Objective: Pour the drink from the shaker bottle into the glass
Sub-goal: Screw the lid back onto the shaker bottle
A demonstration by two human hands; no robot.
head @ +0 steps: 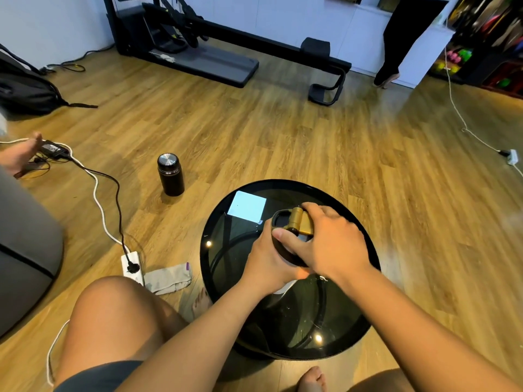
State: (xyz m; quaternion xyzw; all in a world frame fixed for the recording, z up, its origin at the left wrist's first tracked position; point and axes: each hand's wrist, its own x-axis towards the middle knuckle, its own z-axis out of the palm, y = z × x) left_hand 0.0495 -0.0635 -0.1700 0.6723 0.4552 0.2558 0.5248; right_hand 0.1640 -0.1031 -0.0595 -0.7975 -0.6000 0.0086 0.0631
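Still early, nothing poured: my left hand (266, 264) grips shaker bottle (288, 251) body, right hand (331, 244) clamps its lid (297, 222). No glass visible.

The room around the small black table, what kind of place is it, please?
Probably a room in a home, used partly for exercise. A folding treadmill stands by the white wall, the wooden floor carries a power strip, and crowded shelves fill the far right corner.
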